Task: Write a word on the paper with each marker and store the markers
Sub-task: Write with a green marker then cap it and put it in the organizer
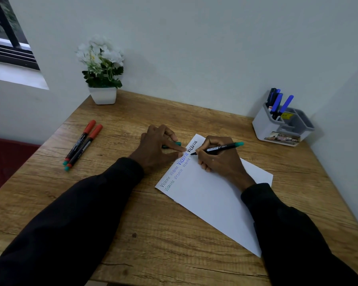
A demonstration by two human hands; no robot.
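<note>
A white sheet of paper lies at an angle on the wooden desk, with the word "Victoria" written several times along its left edge in two rows. My right hand grips a black marker with a green end, its tip touching the paper in the second row. My left hand presses its fingertips on the paper's left edge and holds a green marker cap under its fingers. Two red-capped markers lie side by side at the desk's left.
A grey and white desk organiser at the back right holds several blue and black markers. A white pot of white flowers stands at the back left against the wall. A window is at upper left.
</note>
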